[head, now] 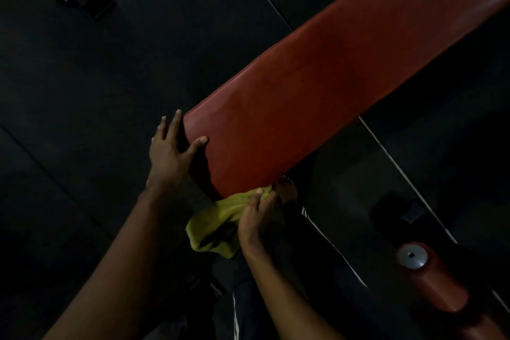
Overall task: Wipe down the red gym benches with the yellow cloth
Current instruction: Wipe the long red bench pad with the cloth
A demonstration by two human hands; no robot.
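A long red padded bench (331, 85) runs from the middle of the view up to the top right. My left hand (171, 152) rests on its near end, fingers straight along the end face and thumb on the top surface. My right hand (256, 218) presses a yellow cloth (215, 226) against the lower near corner of the bench, with fingers laid over the cloth. Part of the cloth hangs loose below the corner.
Dark rubber floor mats (82, 91) lie all around. A red roller pad with a grey end cap (414, 259) sits at the lower right. My dark trouser leg (289, 270) with a white stripe is under my right arm. Dark equipment (91, 0) stands at the top left.
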